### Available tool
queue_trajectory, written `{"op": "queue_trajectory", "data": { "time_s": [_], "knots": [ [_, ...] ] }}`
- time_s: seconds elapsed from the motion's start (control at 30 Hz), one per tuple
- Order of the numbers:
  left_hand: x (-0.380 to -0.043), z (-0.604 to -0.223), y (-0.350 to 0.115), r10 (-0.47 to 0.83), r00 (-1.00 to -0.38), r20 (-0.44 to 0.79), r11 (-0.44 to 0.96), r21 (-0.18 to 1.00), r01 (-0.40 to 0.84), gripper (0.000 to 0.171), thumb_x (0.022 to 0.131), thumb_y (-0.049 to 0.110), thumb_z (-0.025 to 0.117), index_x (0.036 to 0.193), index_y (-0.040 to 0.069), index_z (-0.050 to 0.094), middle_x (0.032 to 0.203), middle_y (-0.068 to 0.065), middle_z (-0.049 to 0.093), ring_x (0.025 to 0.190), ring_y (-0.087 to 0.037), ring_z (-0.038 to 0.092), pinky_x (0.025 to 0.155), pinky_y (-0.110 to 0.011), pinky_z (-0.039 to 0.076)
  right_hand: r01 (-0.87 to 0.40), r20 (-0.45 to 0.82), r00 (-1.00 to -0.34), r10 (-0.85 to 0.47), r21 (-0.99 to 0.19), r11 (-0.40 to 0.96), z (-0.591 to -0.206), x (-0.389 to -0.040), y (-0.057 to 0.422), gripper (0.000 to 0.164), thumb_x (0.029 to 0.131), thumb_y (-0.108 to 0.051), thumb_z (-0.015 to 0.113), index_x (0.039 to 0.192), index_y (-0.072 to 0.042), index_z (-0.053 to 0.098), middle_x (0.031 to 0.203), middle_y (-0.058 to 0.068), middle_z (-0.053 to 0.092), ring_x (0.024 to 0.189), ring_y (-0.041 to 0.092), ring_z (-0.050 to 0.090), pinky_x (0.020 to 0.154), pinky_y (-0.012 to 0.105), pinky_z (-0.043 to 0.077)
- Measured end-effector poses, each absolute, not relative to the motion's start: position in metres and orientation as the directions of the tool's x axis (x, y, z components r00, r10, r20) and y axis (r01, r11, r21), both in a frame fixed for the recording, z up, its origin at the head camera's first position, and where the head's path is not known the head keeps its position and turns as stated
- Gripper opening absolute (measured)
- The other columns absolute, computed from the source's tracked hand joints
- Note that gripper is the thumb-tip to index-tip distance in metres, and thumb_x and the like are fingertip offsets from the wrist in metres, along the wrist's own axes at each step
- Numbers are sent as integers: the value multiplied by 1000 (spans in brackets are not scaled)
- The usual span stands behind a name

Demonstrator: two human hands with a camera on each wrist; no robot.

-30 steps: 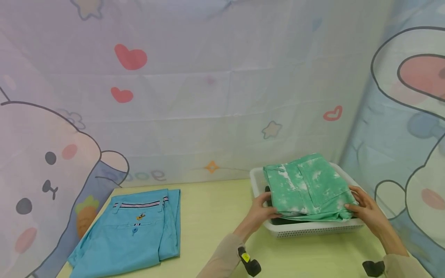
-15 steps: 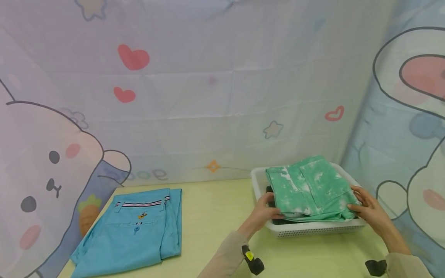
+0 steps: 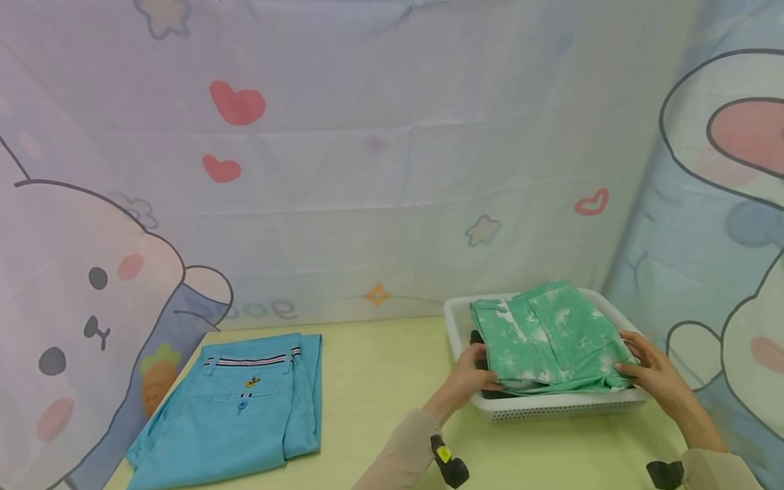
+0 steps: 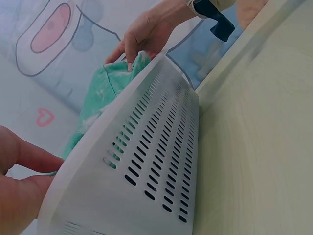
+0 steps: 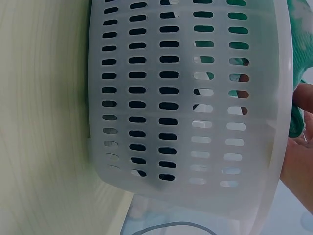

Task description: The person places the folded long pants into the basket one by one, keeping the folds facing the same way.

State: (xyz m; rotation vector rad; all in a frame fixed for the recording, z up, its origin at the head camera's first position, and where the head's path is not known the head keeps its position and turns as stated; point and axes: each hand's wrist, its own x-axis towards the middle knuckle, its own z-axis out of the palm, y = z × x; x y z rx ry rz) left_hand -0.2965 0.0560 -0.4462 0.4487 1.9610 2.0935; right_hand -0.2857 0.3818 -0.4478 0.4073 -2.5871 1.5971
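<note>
A folded green-and-white tie-dye garment [image 3: 551, 333] lies in the white plastic basket [image 3: 566, 403] at the right of the table. My left hand [image 3: 467, 378] pinches its near left corner between thumb and fingers. At the near right corner, my right hand [image 3: 657, 376] grips the cloth, thumb on top and fingers around the side. Something black [image 3: 475, 337] shows under the garment, mostly hidden. In the left wrist view the garment [image 4: 105, 88] rises just above the basket's rim. Through the slots in the right wrist view, dark and green cloth can be seen inside the basket [image 5: 186, 98].
Folded blue trousers [image 3: 239, 408] with a striped waistband lie on the left of the pale yellow table [image 3: 367, 381]. A printed cartoon curtain [image 3: 343, 170] hangs behind and on both sides, close to the basket's back.
The green garment has sunk slightly lower in the basket, both hands moving down with it. The head view has shifted a little. The blue trousers lie as before.
</note>
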Motion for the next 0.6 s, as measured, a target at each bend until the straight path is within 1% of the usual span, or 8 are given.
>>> {"op": "queue_trajectory", "data": {
  "time_s": [0.07,0.13,0.23,0.37,0.47,0.5,0.53,0.6],
  "knots": [
    [-296,-446,56,380,-923,53,-67,997,30,45,79,-17,47,121,-4,40,117,-18,43,86,-25,60,74,-38,55,-248,187,-966,-177,-862,442,-448,-285,381,62,92,-22,49,143,-29,15,139,-18,10,94,-31,28,67,20,47],
    [-295,-446,56,386,-922,46,-55,998,27,44,79,-16,47,121,-5,39,117,-19,44,86,-26,60,72,-36,55,-221,159,-973,-170,-858,464,-447,-285,381,62,92,-26,48,143,-28,13,144,-13,5,103,-27,26,69,20,46],
    [-294,-445,56,388,-921,35,-32,999,25,43,80,-15,48,121,-5,39,116,-19,44,86,-27,60,72,-36,55,-207,138,-975,-172,-842,499,-446,-283,380,65,92,-29,47,145,-23,9,149,0,1,122,-12,23,73,19,45],
    [-294,-445,57,376,-926,27,1,1000,29,43,79,-15,48,120,-6,40,114,-19,46,85,-26,60,71,-37,55,-246,177,-968,-179,-816,524,-447,-282,378,65,93,-26,47,145,-15,10,145,-11,6,116,-21,19,73,16,44],
    [-294,-445,59,361,-932,18,30,999,31,43,77,-16,47,119,-6,41,112,-19,47,85,-27,60,70,-37,55,-278,218,-961,-173,-793,543,-448,-283,377,65,92,-23,48,144,-8,12,141,-14,11,98,-30,21,71,12,44],
    [-295,-445,59,357,-934,17,41,999,34,43,77,-16,47,118,-6,41,111,-19,48,85,-27,60,69,-36,56,-282,226,-959,-169,-785,552,-448,-283,376,65,92,-22,49,143,-5,13,144,-8,11,97,-29,23,70,11,44],
    [-295,-445,60,353,-936,12,52,998,33,42,77,-16,47,118,-6,42,109,-19,49,85,-28,60,68,-36,56,-285,230,-959,-168,-777,561,-447,-283,375,65,92,-21,49,142,-2,13,147,0,10,106,-23,28,69,12,44],
    [-296,-445,61,346,-938,5,65,997,29,42,77,-17,47,117,-6,42,107,-18,50,84,-29,60,67,-36,56,-281,230,-960,-161,-764,581,-446,-283,373,65,92,-20,49,141,3,13,147,20,10,121,0,38,66,14,45]
  ]
}}
